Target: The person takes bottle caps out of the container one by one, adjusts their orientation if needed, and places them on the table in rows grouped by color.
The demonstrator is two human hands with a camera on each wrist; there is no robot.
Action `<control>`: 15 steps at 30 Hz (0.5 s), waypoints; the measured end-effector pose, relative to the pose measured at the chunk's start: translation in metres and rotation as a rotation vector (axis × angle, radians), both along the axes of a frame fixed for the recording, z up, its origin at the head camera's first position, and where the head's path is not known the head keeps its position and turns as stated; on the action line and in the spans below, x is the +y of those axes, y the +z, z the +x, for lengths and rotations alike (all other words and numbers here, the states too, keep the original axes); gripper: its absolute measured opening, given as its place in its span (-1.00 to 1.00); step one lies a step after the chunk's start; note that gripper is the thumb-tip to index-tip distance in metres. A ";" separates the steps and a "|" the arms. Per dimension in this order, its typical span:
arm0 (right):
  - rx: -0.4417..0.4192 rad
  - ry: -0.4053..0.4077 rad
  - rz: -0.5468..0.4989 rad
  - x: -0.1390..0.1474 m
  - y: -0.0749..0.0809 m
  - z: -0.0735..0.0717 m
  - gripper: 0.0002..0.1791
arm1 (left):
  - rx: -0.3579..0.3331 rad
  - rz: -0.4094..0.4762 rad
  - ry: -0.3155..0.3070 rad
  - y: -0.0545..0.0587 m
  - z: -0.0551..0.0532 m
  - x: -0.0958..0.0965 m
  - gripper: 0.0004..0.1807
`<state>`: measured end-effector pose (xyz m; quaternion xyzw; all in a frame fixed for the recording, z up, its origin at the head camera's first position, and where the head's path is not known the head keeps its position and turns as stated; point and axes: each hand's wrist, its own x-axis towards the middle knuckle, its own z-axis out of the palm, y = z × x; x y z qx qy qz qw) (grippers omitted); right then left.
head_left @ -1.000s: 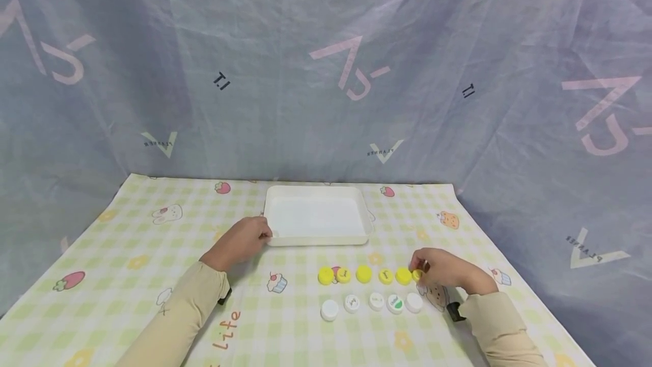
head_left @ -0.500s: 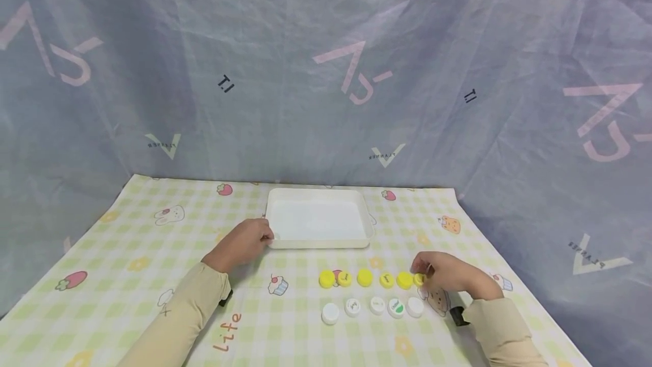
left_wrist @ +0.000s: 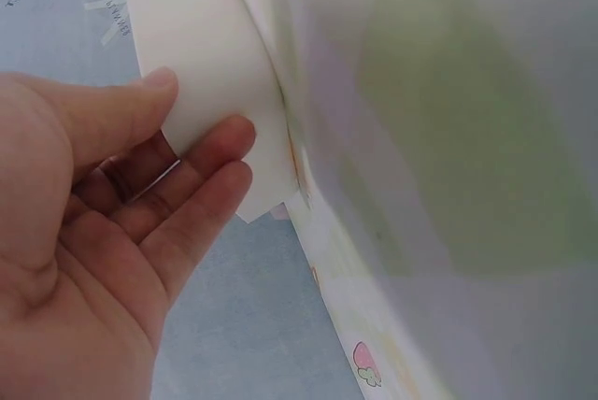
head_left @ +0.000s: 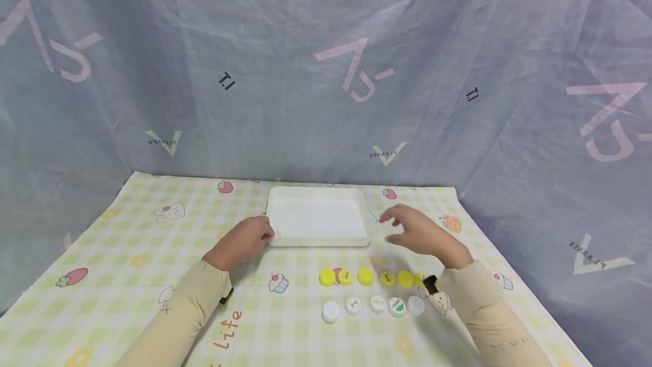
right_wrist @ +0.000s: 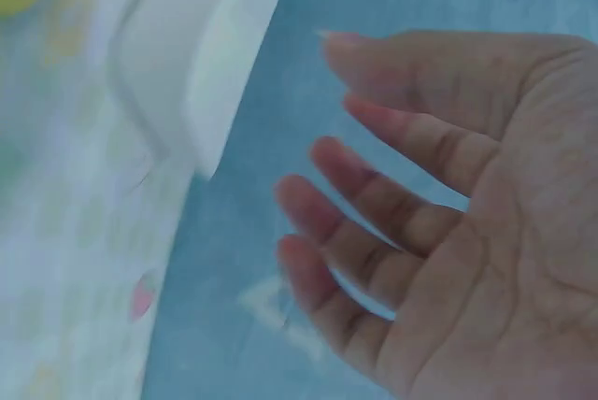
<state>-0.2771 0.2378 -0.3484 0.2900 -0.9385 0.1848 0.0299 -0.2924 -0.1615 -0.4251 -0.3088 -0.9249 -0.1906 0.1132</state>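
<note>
A shallow white tray (head_left: 321,241) stands at the back middle of the table. My left hand (head_left: 243,240) grips its near left corner; in the left wrist view the thumb and fingers close about the tray's wall (left_wrist: 210,35). My right hand (head_left: 420,232) is raised just right of the tray's near right corner, fingers spread and loosely bent, with nothing in it. In the right wrist view a gap shows between the fingertips (right_wrist: 308,204) and the tray. Several yellow bottle caps (head_left: 365,276) lie in a row in front of the tray, the rightmost partly behind the right wrist.
Nearer to me, a second row of several white bottle caps (head_left: 377,304) lies on the checked tablecloth (head_left: 127,310). Behind the table's far edge hangs a grey-blue curtain (head_left: 285,101).
My right hand has left the rightmost yellow cap and moved up and leftward to beside the tray, its fingers opening. The left hand stays at the tray's corner.
</note>
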 end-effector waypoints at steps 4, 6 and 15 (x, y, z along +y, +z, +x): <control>0.040 0.043 -0.014 -0.039 0.008 -0.021 -0.68 | 0.002 0.003 -0.001 -0.001 -0.001 -0.001 -0.48; 0.050 0.068 -0.008 -0.059 0.010 -0.030 -0.70 | 0.000 0.005 -0.003 -0.002 -0.001 -0.001 -0.50; 0.069 0.171 0.106 -0.142 0.001 -0.060 -0.79 | 0.018 -0.019 -0.015 -0.003 -0.001 -0.001 -0.66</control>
